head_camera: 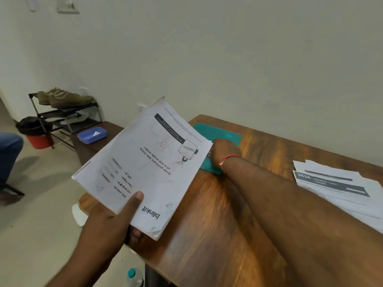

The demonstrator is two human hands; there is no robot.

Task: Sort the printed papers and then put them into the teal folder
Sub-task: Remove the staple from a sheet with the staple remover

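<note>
Pinching the "blinkit" printed papers [145, 162], left hand [107, 222] holds them; right hand [224, 151] apparently touches teal folder [219, 131], fingers' state unclear.

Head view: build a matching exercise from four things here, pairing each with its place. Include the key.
Things
1. white stack of printed papers
2. flat teal folder
3. blue rectangular plastic box
4. pair of brown shoes

Places
A. on the top shelf of the black metal rack
B. lying on the brown wooden table, beneath the right hand
C. held up by the left hand
D. on the low dark bench beside the table

Pairs: 1-C, 2-B, 3-D, 4-A
</note>
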